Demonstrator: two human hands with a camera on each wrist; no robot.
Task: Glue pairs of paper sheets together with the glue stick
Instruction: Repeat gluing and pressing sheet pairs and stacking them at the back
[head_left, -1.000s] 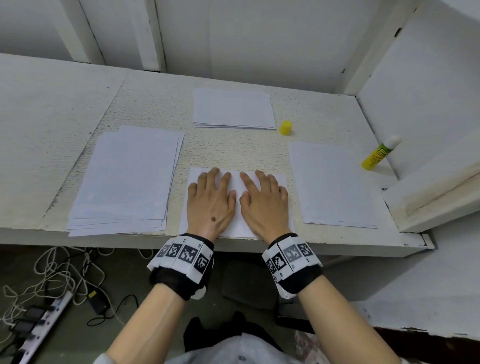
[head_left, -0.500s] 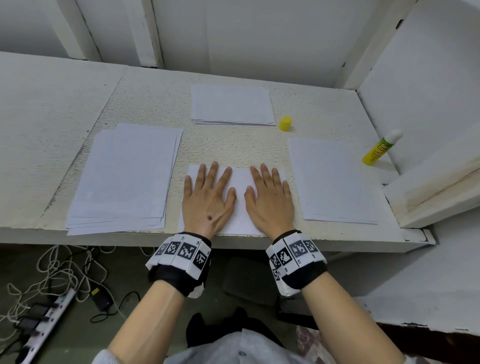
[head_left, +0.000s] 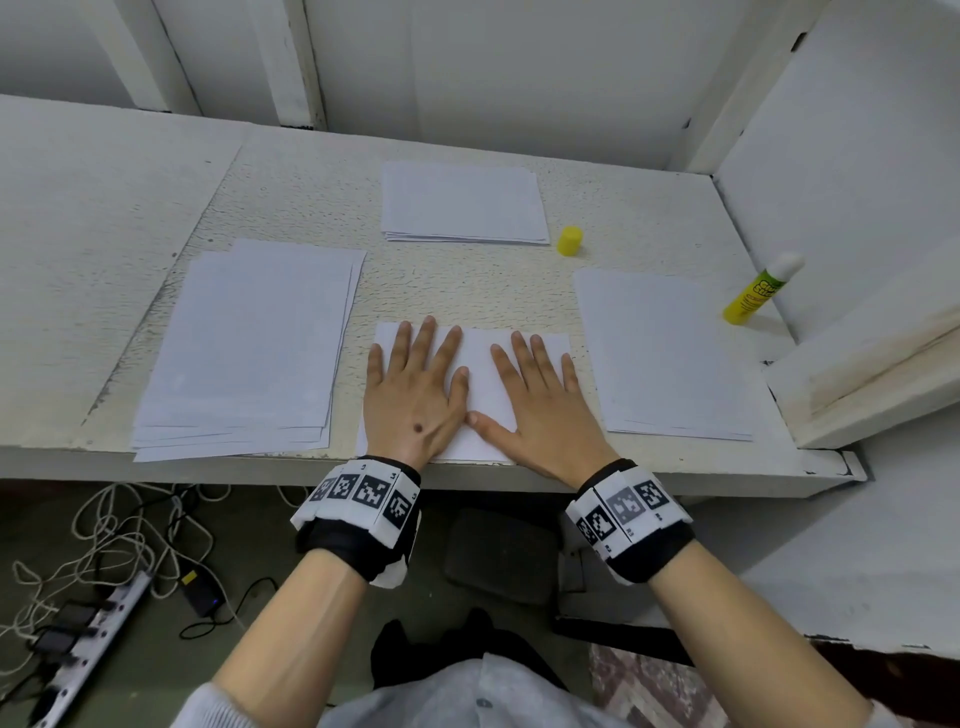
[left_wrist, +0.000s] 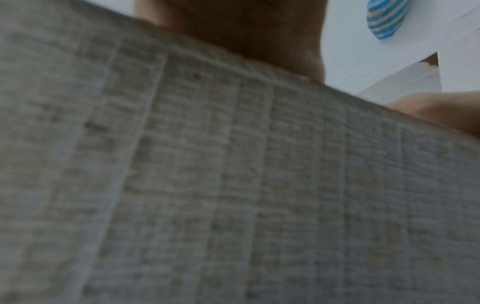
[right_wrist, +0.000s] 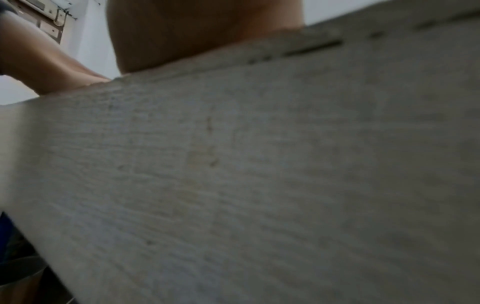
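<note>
Large paper stack (head_left: 244, 353) lies at left, edges fanned. Left hand (head_left: 413, 395) and right hand (head_left: 540, 400), fingers straight and spread, press flat on the glued pair (head_left: 480, 364) at the near edge of the rough, pitted table (head_left: 467, 291). Sheets look thin, limp and easily creased; best lifted by a corner. Right: single sheets (head_left: 660, 353), yellow cap (head_left: 570, 241), uncapped glue stick (head_left: 761, 291) leaning on the wall.

yellow glue stick (head_left: 756, 293), yellow cap (head_left: 569, 241), white sheets (head_left: 478, 389)

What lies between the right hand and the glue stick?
In the head view, a stack of paper sheets lies between the right hand and the glue stick.
</note>
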